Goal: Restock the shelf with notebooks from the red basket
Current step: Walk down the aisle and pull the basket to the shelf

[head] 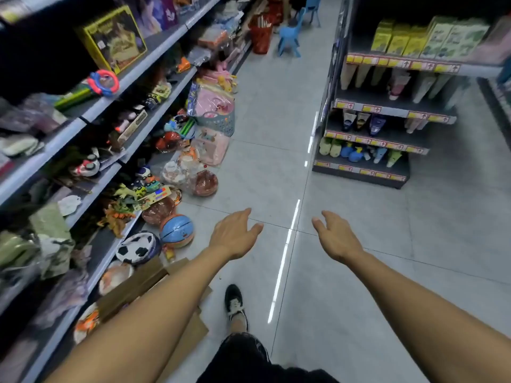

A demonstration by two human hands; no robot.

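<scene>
Both the left hand (235, 236) and right hand (336, 236) hung open and empty in the toy aisle; the red basket (260, 37) stood far ahead, best approached before reaching.

Balls (177, 230) on floor (359, 244) beside shelving (91, 111)

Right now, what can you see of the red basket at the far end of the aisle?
The red basket stands on the grey floor at the far end of the aisle, close against the end of the left-hand shelving and just left of a small blue plastic chair. It looks like see-through red mesh or plastic, upright, with tall items sticking up out of it; they are too blurred to identify. Neither hand is near it.
</scene>
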